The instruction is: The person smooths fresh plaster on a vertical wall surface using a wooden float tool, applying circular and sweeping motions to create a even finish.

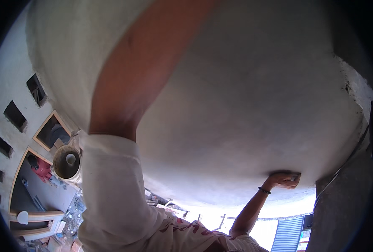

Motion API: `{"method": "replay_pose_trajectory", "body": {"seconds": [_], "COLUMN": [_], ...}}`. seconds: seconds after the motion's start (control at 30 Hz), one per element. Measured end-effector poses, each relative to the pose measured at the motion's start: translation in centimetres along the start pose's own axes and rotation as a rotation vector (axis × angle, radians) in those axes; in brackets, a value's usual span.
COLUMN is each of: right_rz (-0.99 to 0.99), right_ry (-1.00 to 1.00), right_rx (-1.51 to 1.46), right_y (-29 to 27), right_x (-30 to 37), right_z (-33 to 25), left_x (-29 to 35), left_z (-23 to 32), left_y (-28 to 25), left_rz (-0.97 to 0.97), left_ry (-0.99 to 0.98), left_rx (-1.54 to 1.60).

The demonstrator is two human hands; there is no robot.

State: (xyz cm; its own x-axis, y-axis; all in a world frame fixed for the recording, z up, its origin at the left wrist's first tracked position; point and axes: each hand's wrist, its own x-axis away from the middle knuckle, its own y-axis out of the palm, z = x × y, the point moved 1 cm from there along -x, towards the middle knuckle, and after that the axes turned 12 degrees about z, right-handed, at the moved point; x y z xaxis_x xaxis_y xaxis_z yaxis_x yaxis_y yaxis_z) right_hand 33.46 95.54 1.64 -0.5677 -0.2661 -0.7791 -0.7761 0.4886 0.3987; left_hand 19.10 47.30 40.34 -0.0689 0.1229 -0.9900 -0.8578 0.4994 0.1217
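Observation:
A broad smooth grey plastered surface (245,105) curves overhead and fills most of the view. My right hand (284,179), with a dark bead bracelet (264,190) at the wrist, is against its lower right part. The fingers are curled round a small, partly hidden object (295,177) whose kind I cannot make out. My left arm (132,71), in a rolled white sleeve (111,176), reaches up across the surface and leaves the picture at the top. My left hand is outside the frame.
At the left stand a round bucket-like container (66,163) and wood-framed openings (15,185). A person in red (41,169) is beyond one of them. Rubble (74,214) lies below. Broken plaster (357,84) and a dark cable (342,166) are at the right.

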Motion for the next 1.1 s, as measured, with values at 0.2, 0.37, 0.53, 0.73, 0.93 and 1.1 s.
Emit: {"method": "replay_pose_trajectory", "body": {"seconds": [0.2,0.37,0.53,0.73,0.93,1.1], "right_rz": [0.028,0.028,0.038,0.026,0.036,0.049], "right_ry": [0.017,0.085,-0.003,-0.059,-0.093,-0.077], "right_rx": [-0.033,-0.055,-0.039,-0.064,-0.039,-0.053], "right_y": [0.0,0.9,0.6,0.3,0.5,0.8], "right_x": [-0.9,0.4,-0.3,-0.1,0.1,0.0], "right_z": [0.0,-0.3,0.0,0.6,2.0,3.2], "left_x": [27.0,42.1,33.0,33.1,34.1,26.3], "left_z": [5.8,5.9,4.7,-1.8,3.9,-3.4], "left_y": [-0.8,-3.7,-2.6,-3.5,-2.6,-3.0], "left_rz": [0.059,-0.093,-0.114,-0.031,-0.166,-0.038], "left_ry": [0.048,-0.079,0.007,-0.485,-0.427,-0.41], "left_rx": [0.15,0.149,0.072,-0.078,0.093,-0.035]}}
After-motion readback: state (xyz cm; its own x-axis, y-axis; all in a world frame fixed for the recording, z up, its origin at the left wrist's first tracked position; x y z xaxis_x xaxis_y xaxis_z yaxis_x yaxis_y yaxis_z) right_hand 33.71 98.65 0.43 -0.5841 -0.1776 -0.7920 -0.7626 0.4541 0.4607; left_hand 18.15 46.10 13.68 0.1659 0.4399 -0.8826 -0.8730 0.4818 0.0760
